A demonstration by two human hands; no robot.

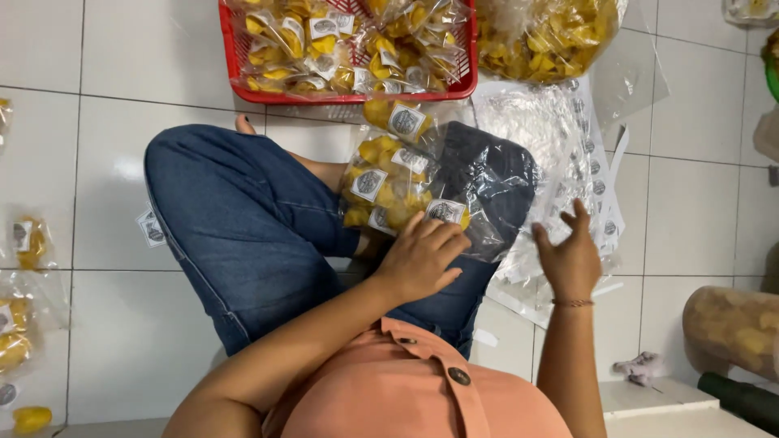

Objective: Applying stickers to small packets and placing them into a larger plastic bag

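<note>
I sit cross-legged on a white tiled floor in blue jeans. My left hand (422, 258) rests with curled fingers on a clear packet of yellow chips (442, 213) with a round label, lying on my lap. More labelled chip packets (381, 174) are piled on my knee just beyond it. My right hand (572, 255) hovers open, fingers spread, over a stack of empty clear plastic bags (560, 154) on the floor; it holds nothing.
A red basket (234, 49) full of packed chip bags stands ahead. A large clear bag of loose yellow chips (544, 36) lies to its right. More packets (28, 243) lie at the left edge. A big chip-filled bag (730, 328) sits at right.
</note>
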